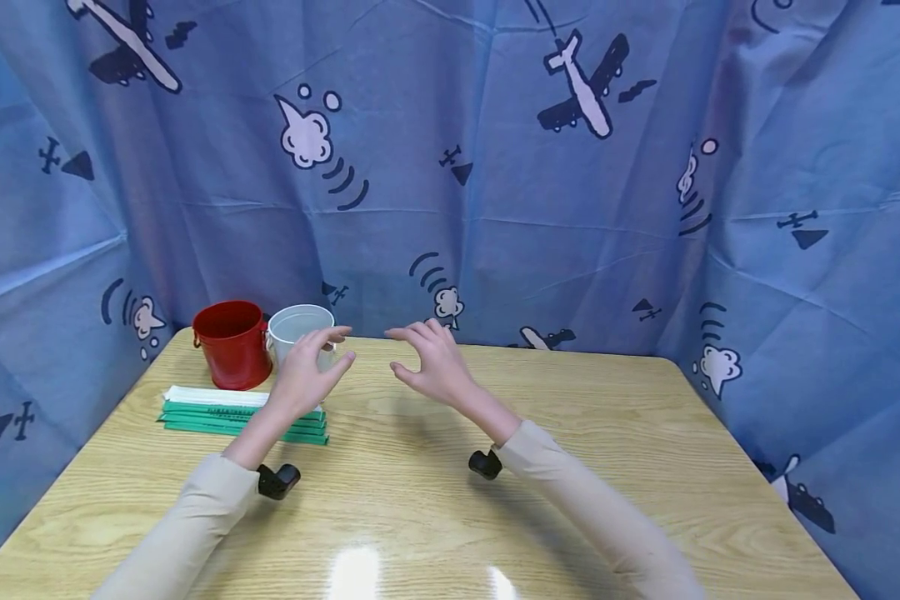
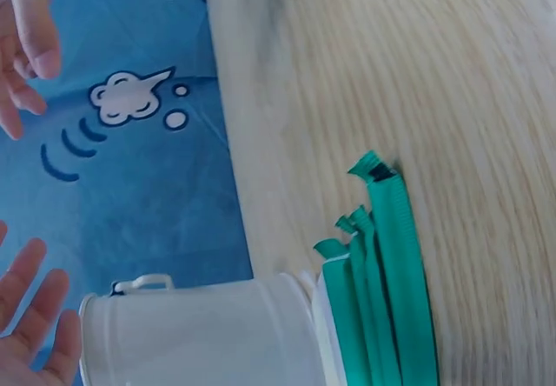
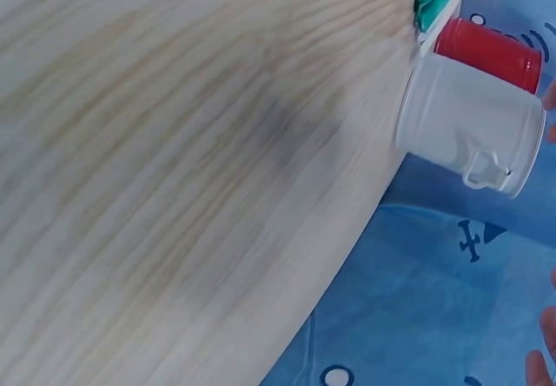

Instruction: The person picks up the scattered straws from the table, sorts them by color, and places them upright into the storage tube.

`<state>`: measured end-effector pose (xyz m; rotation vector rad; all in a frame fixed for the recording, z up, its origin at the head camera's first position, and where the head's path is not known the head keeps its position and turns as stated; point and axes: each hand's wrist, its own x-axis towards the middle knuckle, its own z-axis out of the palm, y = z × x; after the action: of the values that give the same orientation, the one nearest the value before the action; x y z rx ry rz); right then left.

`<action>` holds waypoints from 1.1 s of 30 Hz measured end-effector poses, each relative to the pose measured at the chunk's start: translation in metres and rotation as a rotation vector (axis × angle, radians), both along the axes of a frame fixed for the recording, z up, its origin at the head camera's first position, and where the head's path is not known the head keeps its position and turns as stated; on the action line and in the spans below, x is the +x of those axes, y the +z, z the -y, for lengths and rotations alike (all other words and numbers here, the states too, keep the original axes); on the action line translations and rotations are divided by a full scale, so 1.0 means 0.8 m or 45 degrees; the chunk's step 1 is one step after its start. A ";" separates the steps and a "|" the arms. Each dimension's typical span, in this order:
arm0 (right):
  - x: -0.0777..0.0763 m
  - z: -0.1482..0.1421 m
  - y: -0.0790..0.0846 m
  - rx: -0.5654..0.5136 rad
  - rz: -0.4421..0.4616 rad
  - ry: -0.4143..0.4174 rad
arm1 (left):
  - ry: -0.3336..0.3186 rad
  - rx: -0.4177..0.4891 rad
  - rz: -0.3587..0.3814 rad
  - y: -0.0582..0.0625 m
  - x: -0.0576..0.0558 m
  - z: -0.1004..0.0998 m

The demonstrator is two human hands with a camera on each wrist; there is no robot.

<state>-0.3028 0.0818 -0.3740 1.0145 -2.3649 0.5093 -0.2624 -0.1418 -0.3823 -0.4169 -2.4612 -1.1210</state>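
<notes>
**Both Hands Free Above Table**

The left hand [image 1: 305,377] and right hand [image 1: 437,368] hang over the pale wood-grain table [image 1: 570,475], fingers loosely bent, grasping nothing. At its far left stand a glossy red, metal-looking bucket [image 1: 238,357] and a white, metal-looking bucket [image 2: 208,338]; slim green packets with crimped ends [image 2: 407,277] lie just in front. Whether the left hand touches the white bucket cannot be told. In my judgement, any pickup should clear the rims and pinch one packet squarely, lest its neighbours slide.
</notes>
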 end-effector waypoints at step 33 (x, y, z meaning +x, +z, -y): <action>-0.008 0.087 0.006 -0.117 0.270 0.054 | 0.302 0.406 0.028 0.025 0.000 0.093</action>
<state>-0.3094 0.0119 -0.3693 1.0141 -2.4815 0.7678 -0.2622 -0.2160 -0.3625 -0.0164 -2.2222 -1.3850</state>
